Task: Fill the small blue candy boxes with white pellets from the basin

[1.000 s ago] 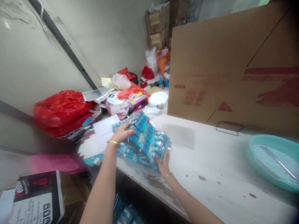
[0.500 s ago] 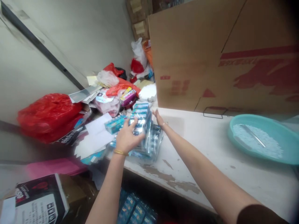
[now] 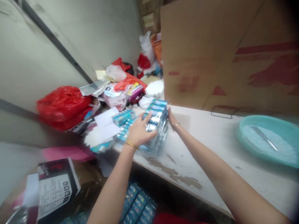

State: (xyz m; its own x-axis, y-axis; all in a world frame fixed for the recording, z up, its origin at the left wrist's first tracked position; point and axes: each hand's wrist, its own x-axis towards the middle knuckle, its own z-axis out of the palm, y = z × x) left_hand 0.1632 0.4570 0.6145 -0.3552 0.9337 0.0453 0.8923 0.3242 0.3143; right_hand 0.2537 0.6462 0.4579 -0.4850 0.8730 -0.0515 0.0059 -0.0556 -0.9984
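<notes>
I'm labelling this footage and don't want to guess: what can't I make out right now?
Head view, blurred: small print on the blue packs.
Head view, covered by the left hand: part of those packs.
Head view, cut off by the right edge: the rest of the teal basin.
Head view, cut off by the top edge: the large carton's upper part.

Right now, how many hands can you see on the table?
2: the left hand is spread over the blue packs, and the right hand is by their right side. I see no others.
</notes>
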